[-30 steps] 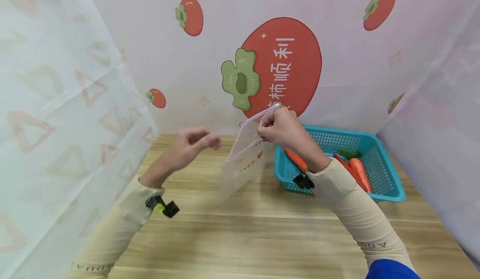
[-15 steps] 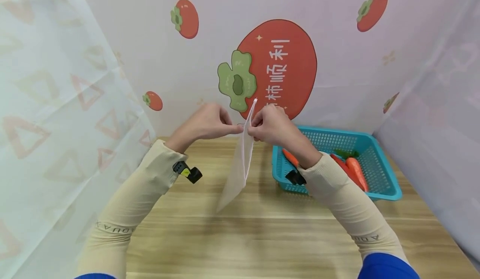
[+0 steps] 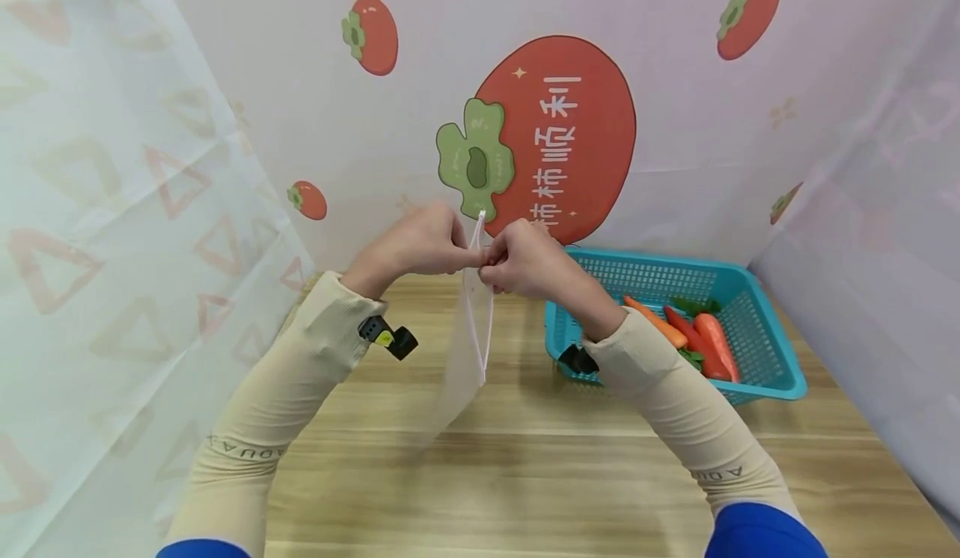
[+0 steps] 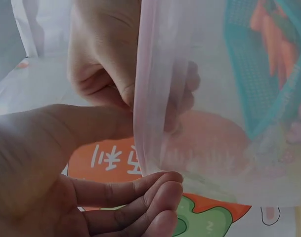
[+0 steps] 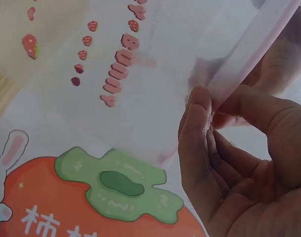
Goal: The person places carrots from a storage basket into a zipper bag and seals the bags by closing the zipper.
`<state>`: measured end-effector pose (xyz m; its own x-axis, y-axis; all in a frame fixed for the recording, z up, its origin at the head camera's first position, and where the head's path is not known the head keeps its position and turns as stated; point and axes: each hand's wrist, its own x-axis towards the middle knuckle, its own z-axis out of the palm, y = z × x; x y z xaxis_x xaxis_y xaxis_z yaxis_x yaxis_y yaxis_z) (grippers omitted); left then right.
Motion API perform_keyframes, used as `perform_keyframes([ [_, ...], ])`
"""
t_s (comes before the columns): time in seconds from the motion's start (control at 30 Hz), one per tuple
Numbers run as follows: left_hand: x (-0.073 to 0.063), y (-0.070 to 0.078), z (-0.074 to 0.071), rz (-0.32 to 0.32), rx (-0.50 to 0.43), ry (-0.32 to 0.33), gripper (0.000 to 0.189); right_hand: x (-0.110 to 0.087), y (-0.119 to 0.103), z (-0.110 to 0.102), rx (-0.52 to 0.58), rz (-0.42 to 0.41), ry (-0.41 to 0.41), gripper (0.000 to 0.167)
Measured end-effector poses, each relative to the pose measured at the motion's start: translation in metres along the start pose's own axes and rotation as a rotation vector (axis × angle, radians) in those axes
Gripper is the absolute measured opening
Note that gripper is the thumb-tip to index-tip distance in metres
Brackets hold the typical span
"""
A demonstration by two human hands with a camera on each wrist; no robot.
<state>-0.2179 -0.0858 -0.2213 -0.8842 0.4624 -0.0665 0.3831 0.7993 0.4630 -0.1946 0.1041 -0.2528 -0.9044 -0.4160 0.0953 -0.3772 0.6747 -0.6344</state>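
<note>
A translucent pouch-like plastic bag [image 3: 461, 371] with a pink-edged rim hangs almost edge-on over the table. Strawberries and pink letters are printed on it in the right wrist view. My right hand [image 3: 528, 260] pinches the rim between thumb and bent fingers. From the left, my left hand [image 3: 423, 241] meets the same rim close to the right fingertips. In the left wrist view its thumb [image 4: 93, 126] reaches straight to the bag's edge. The other left fingers [image 4: 162, 197] lie against the bag lower down, apart from the thumb.
A turquoise mesh basket [image 3: 783, 375] stands at the right of the wooden table [image 3: 525, 491]. Inside are an orange carrot [image 3: 656, 321], red and orange vegetables [image 3: 716, 346] and some greens [image 3: 690, 304]. Printed cloth walls [image 3: 360, 125] enclose the back and both sides.
My left hand has come up and right to the bag's rim. My right hand has shifted left with the bag, which has turned from showing its print to nearly edge-on.
</note>
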Motion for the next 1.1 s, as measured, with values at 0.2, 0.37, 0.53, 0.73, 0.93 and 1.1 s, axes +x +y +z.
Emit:
perform_keyframes([
  [0.2, -0.001, -0.005, 0.003, 0.008, 0.058, -0.007, 0.049, -0.002, 0.007, 0.002, -0.036, 0.029, 0.017, 0.018],
  [0.37, -0.001, -0.007, 0.006, -0.05, 0.099, -0.012, 0.04, -0.006, 0.017, 0.003, -0.071, 0.072, 0.026, 0.018],
  [0.53, -0.001, -0.011, 0.009, -0.077, 0.106, -0.002, 0.034, -0.01, 0.03, 0.002, -0.096, 0.084, 0.034, 0.024],
  [0.73, -0.003, -0.011, 0.012, -0.042, 0.092, 0.035, 0.023, -0.017, 0.045, -0.002, -0.12, 0.093, 0.049, 0.028],
  [0.93, -0.001, -0.009, 0.017, -0.031, 0.133, 0.072, 0.029, -0.025, 0.06, -0.004, -0.126, 0.148, 0.028, 0.034],
  [1.1, 0.001, -0.013, 0.019, -0.035, 0.155, 0.083, 0.029, -0.031, 0.074, -0.005, -0.132, 0.245, 0.002, 0.041],
])
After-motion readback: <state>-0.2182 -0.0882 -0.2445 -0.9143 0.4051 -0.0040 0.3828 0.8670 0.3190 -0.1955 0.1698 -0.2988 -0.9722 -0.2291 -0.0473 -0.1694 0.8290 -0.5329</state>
